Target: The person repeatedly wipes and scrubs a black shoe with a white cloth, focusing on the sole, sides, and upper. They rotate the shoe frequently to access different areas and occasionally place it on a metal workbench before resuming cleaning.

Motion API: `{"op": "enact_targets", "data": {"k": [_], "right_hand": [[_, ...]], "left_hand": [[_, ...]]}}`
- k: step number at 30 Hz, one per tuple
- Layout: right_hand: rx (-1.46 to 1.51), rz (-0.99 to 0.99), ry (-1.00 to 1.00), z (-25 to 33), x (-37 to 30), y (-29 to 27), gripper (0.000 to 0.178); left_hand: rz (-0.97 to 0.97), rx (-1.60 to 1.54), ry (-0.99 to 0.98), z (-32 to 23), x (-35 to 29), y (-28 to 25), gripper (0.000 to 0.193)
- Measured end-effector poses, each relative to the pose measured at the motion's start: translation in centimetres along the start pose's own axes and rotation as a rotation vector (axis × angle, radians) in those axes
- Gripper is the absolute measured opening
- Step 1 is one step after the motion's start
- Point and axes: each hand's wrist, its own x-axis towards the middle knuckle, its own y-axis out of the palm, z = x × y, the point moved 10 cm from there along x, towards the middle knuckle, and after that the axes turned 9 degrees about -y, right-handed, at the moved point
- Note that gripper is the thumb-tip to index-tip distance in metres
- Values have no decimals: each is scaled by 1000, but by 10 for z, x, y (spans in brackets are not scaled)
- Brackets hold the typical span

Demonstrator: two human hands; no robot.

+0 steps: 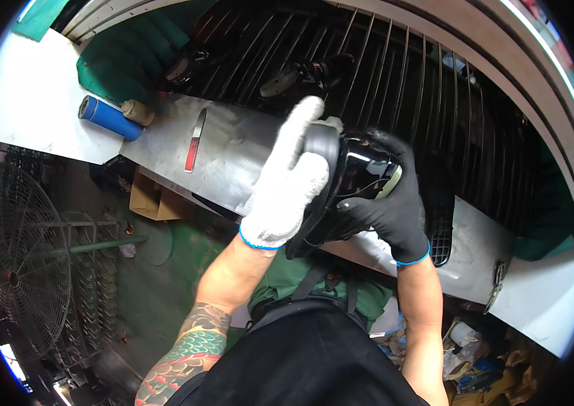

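A glossy black shoe is held between my two hands above the metal ledge, its sole side turned left. My left hand, in a thick white glove with a blue cuff, presses against the sole and is closed on it; some of its fingers pass behind the shoe. On the other side, my right hand wears a black glove and wraps round the shoe's upper, thumb nearer me. A pale lining patch shows by the right fingers. Just right of that hand, a black treaded sole rests on the ledge.
On the grey metal ledge lies a red-handled knife. A blue cylinder and a tan roll are farther left. Beyond, another shoe sits on metal rods. A large fan stands lower left.
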Motion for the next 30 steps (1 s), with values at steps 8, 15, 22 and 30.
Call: {"op": "enact_targets", "data": {"k": [8,15,22,30], "right_hand": [[-44,1,-12,-2,-4,2,106],[-48,24,-17,3,-3,3,105],[-120,79,-116,10,-7,14,104],[-328,253,-570,75,-25,47,91]], "left_hand": [[-64,-184,13,3,0,-6,78],[-10,-14,-5,0,-4,-3,90],[97,-88,-59,-10,-8,8,87],[41,270,207,-60,-43,16,61]]}}
